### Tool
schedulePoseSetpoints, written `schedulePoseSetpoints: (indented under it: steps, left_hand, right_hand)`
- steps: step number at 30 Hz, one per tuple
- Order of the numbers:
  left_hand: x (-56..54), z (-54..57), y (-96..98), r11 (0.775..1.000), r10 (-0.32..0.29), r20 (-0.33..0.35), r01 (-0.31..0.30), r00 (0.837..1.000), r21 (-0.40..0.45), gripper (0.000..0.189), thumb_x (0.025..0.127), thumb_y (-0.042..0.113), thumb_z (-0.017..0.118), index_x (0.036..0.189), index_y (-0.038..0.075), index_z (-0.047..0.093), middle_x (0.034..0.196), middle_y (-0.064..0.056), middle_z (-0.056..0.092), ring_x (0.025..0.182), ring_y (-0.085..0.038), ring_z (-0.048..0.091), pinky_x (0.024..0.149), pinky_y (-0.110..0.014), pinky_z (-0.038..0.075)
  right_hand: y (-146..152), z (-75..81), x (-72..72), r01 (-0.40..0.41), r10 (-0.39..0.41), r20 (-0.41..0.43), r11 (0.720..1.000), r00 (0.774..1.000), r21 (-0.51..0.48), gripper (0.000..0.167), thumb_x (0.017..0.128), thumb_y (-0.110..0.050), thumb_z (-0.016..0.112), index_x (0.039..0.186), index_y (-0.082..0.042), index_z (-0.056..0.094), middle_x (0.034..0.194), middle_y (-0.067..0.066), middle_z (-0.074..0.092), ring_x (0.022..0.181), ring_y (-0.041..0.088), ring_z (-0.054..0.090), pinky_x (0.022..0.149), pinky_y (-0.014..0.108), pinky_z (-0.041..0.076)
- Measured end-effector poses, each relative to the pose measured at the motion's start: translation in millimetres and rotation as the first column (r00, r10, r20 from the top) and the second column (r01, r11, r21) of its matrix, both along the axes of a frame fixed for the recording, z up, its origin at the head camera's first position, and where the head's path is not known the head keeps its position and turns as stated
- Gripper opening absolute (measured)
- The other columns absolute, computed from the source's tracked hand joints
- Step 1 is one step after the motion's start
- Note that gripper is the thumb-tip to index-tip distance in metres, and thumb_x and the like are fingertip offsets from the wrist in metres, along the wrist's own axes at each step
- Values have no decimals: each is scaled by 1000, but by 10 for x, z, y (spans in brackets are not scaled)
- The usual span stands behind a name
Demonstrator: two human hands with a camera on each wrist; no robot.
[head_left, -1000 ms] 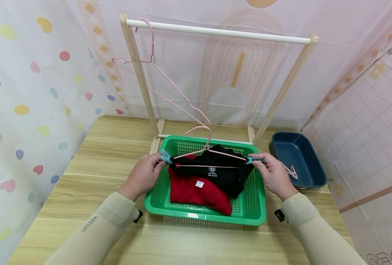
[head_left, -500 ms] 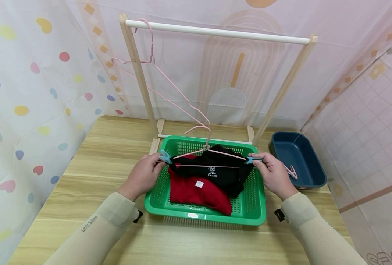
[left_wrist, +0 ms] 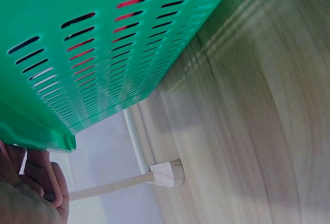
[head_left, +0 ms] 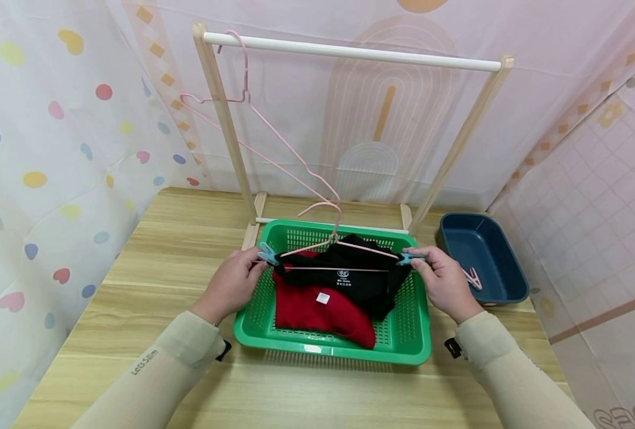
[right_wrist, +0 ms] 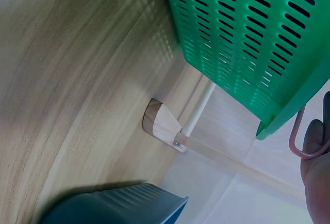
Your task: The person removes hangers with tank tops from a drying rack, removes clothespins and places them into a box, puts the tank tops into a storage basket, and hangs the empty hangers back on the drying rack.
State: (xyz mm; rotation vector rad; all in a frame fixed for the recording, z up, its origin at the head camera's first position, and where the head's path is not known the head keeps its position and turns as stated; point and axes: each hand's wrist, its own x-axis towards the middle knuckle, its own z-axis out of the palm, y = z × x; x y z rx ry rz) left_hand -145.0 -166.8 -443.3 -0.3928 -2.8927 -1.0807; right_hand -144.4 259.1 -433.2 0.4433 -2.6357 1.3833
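A pink clothes hanger [head_left: 307, 247] lies across the green basket [head_left: 330, 350], its hook pointing away from me. Black clothing [head_left: 360, 289] is fastened to both ends of it by a blue clothespin [head_left: 267, 254] on the left and another blue clothespin [head_left: 410, 259] on the right. My left hand [head_left: 232, 283] grips the hanger's left end; in the left wrist view fingers [left_wrist: 38, 175] curl around the pink loop. The other end is held by my right hand [head_left: 448, 285], thumb and fingers close to the right clothespin. Under the black cloth lies a red garment [head_left: 317, 316] with a white label.
Behind the basket stands a wooden rack with a white rail [head_left: 360, 52]. A second pink hanger [head_left: 280, 128] hangs from its left end. To the right, a dark blue basin [head_left: 489, 238] contains a pink clothespin [head_left: 474, 279]. Patterned curtains enclose the wooden table [head_left: 151, 274].
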Motion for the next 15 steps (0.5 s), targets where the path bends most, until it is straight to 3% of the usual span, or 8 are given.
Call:
schedulePoseSetpoints:
  steps: [6,15]
  left_hand:
    - [3,3,0,1000,1,0,-1,1000,-2,11,107,14,60,101,9,67,86,-6,69,92,-26,51,74,-37,42]
    - [2,1,2,1000,3,3,-3,1000,1,10,107,14,60,102,9,67,87,-7,69,92,-27,51,74,-37,42]
  right_hand:
    - [9,5,9,-11,12,3,999,1000,-32,18,110,-12,55,122,-6,67,139,14,69,114,-15,58,90,8,49]
    - [18,36,20,-2,2,-9,1000,1000,-9,19,110,-13,55,124,-8,66,137,13,70,104,-10,59,84,12,47]
